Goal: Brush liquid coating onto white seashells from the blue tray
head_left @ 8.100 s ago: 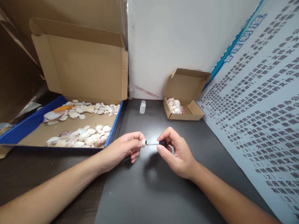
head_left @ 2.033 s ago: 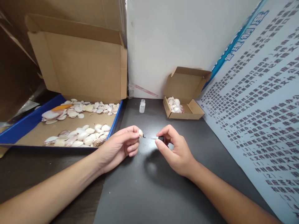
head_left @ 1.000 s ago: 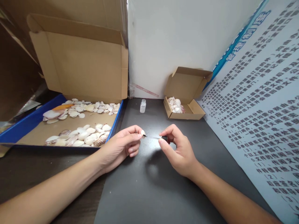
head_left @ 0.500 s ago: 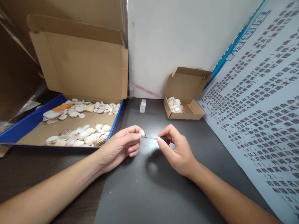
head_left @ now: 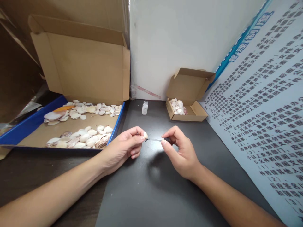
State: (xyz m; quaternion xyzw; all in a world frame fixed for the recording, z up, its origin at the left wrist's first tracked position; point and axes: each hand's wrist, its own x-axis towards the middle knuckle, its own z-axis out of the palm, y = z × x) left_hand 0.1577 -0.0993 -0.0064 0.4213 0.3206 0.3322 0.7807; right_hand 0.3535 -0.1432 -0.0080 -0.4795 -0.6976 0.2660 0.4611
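1. Near the middle of the dark bench point(head_left: 151, 189), in the head view, the left hand point(head_left: 123, 149) was pinched shut on a small shell point(head_left: 145, 135), held at the tips of thumb and forefinger just above the surface.
2. Just beside it, the right hand point(head_left: 181, 154) was closed on the dark cap of a thin brush point(head_left: 156, 139), whose tip met the shell's edge.
3. To do this well, in my judgement, the shell should be held steady with as little finger cover as possible, and the brush drawn lightly so the liquid stays off the fingertips.
4. The shell looked pale cream, rounded and smooth; most of it was hidden by the fingers, so any pattern could not be made out.
5. Toward the far edge of the bench stood a small glass bottle point(head_left: 144, 107), uncapped and upright, well apart from both hands.
6. Right of the bottle sat a small open carton point(head_left: 187, 117) with a few shells inside.
7. At the left edge lay a blue tray point(head_left: 28, 124) lined with cardboard, bearing many loose shells point(head_left: 82, 138), with a large open box point(head_left: 85, 69) standing behind it.
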